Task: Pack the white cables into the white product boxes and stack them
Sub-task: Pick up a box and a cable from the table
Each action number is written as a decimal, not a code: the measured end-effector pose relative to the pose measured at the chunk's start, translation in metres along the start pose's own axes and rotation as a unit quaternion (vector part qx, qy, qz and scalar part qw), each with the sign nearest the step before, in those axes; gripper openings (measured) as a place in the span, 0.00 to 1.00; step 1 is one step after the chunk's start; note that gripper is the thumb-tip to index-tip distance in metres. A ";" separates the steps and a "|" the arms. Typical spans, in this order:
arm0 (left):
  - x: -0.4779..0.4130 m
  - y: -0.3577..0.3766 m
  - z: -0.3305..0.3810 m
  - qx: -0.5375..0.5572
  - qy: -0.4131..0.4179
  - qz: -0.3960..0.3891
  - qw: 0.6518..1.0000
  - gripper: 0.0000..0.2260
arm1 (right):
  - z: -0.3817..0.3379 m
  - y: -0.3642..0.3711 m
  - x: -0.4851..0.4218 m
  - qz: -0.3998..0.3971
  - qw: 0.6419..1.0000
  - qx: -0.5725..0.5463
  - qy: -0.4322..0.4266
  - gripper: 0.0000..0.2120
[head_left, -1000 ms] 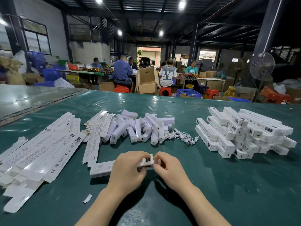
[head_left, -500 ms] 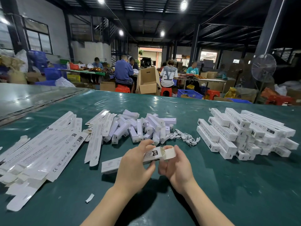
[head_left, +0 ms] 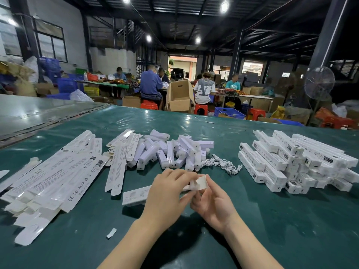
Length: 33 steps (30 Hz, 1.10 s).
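Observation:
My left hand [head_left: 167,197] grips a long white product box [head_left: 136,195] near its right end, holding it just above the green table. My right hand [head_left: 213,202] pinches the box's open end flap [head_left: 201,182] between thumb and fingers. A small bundle of white cables [head_left: 223,164] lies on the table just beyond my hands. To the right stands a stack of packed white boxes [head_left: 291,162].
Flat unfolded box blanks [head_left: 52,179] lie spread at the left. A loose heap of small white units [head_left: 171,150] sits in the middle, beyond the box. A paper scrap [head_left: 111,232] lies near my left forearm. People work at tables far behind.
Both hands have lifted the box's right end a little and shifted right. The end flap, closed a second ago, now stands open in my right fingers.

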<state>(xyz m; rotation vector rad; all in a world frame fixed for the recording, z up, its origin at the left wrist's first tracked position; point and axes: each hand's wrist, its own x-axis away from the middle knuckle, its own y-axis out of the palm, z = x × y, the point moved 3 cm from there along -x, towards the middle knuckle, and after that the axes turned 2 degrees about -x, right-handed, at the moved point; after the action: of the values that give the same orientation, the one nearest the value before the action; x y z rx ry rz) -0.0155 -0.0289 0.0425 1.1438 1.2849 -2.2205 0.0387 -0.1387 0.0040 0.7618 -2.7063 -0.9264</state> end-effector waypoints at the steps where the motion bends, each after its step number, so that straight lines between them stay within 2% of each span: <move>1: 0.000 0.000 0.000 -0.006 0.007 -0.001 1.000 0.11 | 0.000 0.000 0.000 -0.002 1.000 -0.002 0.004 0.14; 5: 0.001 0.002 0.000 -0.012 0.030 -0.011 0.999 0.07 | -0.001 -0.001 0.001 -0.020 1.000 -0.004 0.006 0.15; 12: 0.002 0.002 0.004 0.005 0.045 -0.016 0.999 0.18 | 0.000 -0.002 0.001 -0.017 1.000 0.021 0.010 0.17; 17: 0.001 0.002 0.004 0.017 0.038 -0.031 0.999 0.14 | 0.001 -0.001 -0.001 -0.016 1.000 0.011 0.011 0.21; 21: 0.001 0.002 0.003 0.015 0.028 -0.044 0.999 0.15 | 0.002 -0.001 0.000 -0.021 1.000 0.010 0.018 0.19; 26: 0.002 0.001 0.007 0.012 0.055 -0.009 0.998 0.12 | 0.001 -0.001 0.001 -0.022 0.999 -0.008 0.030 0.17; 31: 0.002 -0.001 0.006 -0.006 0.084 0.001 0.996 0.15 | 0.001 -0.002 0.002 -0.038 0.999 0.027 0.008 0.13; 33: 0.002 -0.002 0.006 -0.011 0.081 -0.002 0.997 0.12 | 0.001 -0.002 0.002 -0.052 0.998 0.035 -0.003 0.12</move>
<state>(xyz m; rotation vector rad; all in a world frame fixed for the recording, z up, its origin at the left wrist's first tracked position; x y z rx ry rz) -0.0205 -0.0328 0.0437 1.3372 1.3715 -2.1474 0.0373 -0.1409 0.0023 0.9238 -2.7397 -0.8609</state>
